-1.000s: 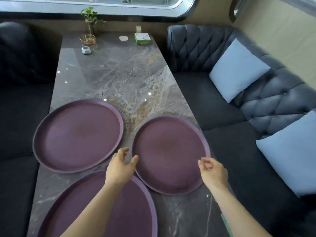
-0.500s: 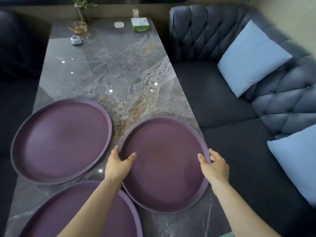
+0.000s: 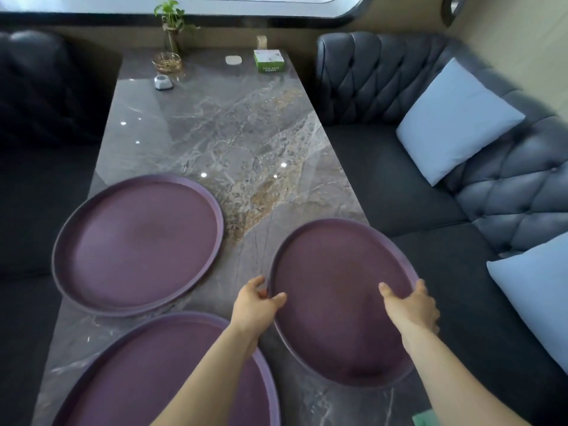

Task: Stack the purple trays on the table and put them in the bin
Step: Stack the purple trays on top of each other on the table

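Gripping the right purple tray (image 3: 341, 302) by opposite rims, left hand (image 3: 255, 305) and right hand (image 3: 413, 309) tilt it off the worktop (image 3: 233, 142), probably to stack it on a neighbouring tray (image 3: 138, 244). No bin visible.

- You've got three round trays, all matte purple: one you're gripping (image 3: 338, 302), one far left (image 3: 138, 244), one nearest you (image 3: 147, 379).
- Your table (image 3: 233, 133) is grey marble, white veins, tan-brown streak through the middle.
- Sofa on your right (image 3: 384, 87) is dark grey-blue, diamond-tufted.
- Two cushions, pale blue: far (image 3: 455, 118), near (image 3: 534, 296).
- Small box (image 3: 269, 60) is green with white top.
- Plant (image 3: 172, 13) has green leaves; bowl (image 3: 167, 62) below is amber-gold glass.
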The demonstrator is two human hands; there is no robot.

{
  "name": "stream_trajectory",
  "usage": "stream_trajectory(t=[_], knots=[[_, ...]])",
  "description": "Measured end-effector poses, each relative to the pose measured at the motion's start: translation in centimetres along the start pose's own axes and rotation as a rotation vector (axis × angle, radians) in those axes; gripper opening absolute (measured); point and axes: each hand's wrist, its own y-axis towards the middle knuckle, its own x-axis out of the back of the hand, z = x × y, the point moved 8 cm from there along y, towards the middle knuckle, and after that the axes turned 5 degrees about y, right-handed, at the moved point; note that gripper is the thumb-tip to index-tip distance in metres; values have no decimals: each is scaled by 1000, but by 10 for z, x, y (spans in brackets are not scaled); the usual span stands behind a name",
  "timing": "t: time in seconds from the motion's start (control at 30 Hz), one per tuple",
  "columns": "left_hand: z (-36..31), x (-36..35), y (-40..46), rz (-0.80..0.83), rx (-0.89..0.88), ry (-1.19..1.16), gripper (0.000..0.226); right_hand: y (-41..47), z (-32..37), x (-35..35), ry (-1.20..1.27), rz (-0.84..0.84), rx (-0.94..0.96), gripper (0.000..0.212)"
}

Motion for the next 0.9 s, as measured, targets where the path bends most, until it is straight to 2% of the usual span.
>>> stream_trajectory(t=[0.1, 0.23, 0.37, 0.5, 0.63, 0.8, 0.9], knots=[[-2, -7, 0, 11, -42, 10, 44, 8, -15, 8, 11, -20, -44, 94], [-13, 2, 2, -82, -74, 109, 43, 15, -35, 12, 170, -16, -103, 76], [-25, 19, 1, -121, -108, 152, 44, 12, -36, 22, 169, -93, -134, 60], [-22, 57, -9, -171, -119, 177, 50, -8, -18, 22, 149, -96, -76, 48], [-9, 110, -35, -287, -131, 218, 50, -36, 7, 13, 120, -78, 54, 23], [38, 192, -81, -456, -94, 282, 46, -102, 32, -24, 141, 6, 237, 14], [74, 236, -109, -557, -52, 344, 36, -142, 28, -52, 139, 61, 283, 4]])
